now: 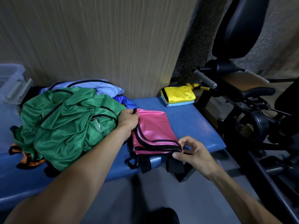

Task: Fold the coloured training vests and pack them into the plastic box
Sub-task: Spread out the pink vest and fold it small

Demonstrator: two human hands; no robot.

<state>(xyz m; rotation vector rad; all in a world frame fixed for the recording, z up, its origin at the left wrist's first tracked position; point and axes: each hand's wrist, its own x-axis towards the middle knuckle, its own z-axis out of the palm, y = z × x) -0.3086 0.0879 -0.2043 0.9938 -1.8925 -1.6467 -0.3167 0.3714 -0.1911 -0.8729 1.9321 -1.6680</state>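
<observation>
At far left, plastic box (11, 81) sits on the blue table (186, 120), lid seemingly on, nothing packed yet by the look of it. Beside it, unfolded pile, green vest (64, 125) on top, waiting its turn. Left hand (129, 121) reaches across, fingers curled, gripping pink vest (152, 126) at its far left corner, likely to keep layers aligned. Right hand (192, 152) pinches stacked black-trimmed edges at the near corner, other fingers spread loosely. Folded yellow vest (179, 93) stacked on a light blue one far right, staged for packing.
</observation>
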